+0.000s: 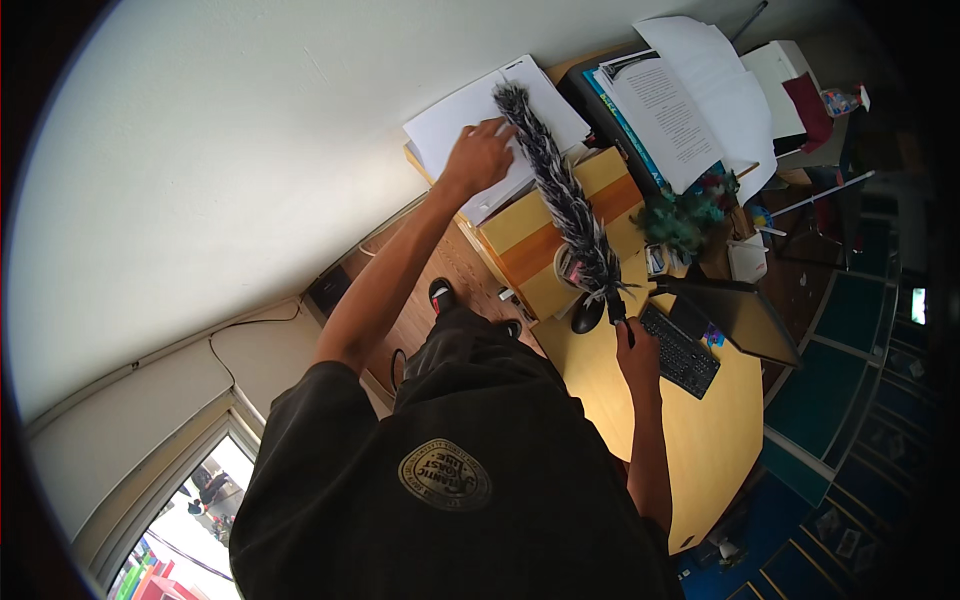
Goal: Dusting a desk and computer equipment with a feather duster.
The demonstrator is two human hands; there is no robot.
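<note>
My right hand point(640, 352) grips the dark handle of a fluffy grey-and-black duster point(559, 184), beside the keyboard. The duster slants up across a yellow-and-orange wooden cabinet, its far end over a stack of white papers point(450, 135). My left hand point(484, 154) hovers by the upper part of the duster, over the papers, fingers bent; whether the fingertips touch the duster or the sheets cannot be told. A round container point(568, 268) and a black computer mouse point(587, 313) lie partly behind or beside the duster's lower end.
A black keyboard point(681, 351) and a monitor point(739, 319) stand on the wooden desk point(600, 382). Further right are printed sheets point(664, 116), a green feathery thing point(679, 217) and a spray bottle point(844, 101). A white wall point(187, 165) runs along the left.
</note>
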